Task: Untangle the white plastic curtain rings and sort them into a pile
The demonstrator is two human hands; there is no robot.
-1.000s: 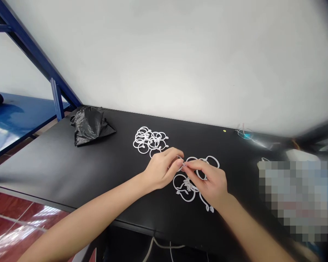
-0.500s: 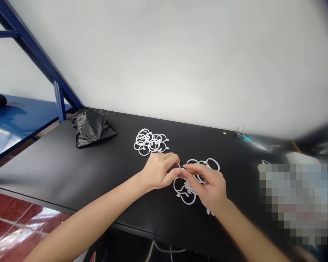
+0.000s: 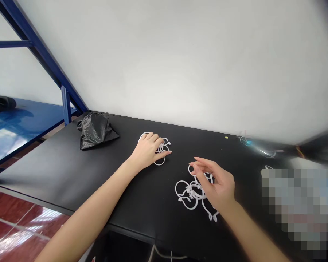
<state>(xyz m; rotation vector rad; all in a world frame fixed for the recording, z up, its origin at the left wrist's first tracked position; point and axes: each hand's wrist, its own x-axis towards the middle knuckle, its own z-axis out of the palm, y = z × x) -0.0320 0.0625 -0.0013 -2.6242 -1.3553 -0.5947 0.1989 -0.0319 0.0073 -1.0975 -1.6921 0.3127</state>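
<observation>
My left hand [image 3: 148, 150] reaches over the farther pile of white plastic rings [image 3: 159, 162]. Its fingers cover part of the pile, and its thumb sticks out to the right, apart from them. My right hand [image 3: 217, 180] hovers at the nearer pile of white rings [image 3: 190, 208], fingers loosely bent and thumb a little apart. One ring of this pile shows right by the right fingertips; no firm grip on it can be seen. These rings are thin open loops with small knobbed ends. Some of them are hidden under both hands.
A crumpled black plastic bag [image 3: 95, 131] lies on the black table [image 3: 131, 198] at the left. Thin clear strands [image 3: 258, 149] lie by the white wall. A blurred-out pale item [image 3: 297, 203] is at the right. A blue metal frame [image 3: 47, 60] stands at the left.
My hands, which were together at a white ring, have parted. The left hand has moved up and left onto the farther pile; the right has drawn slightly right. The view has shifted a little.
</observation>
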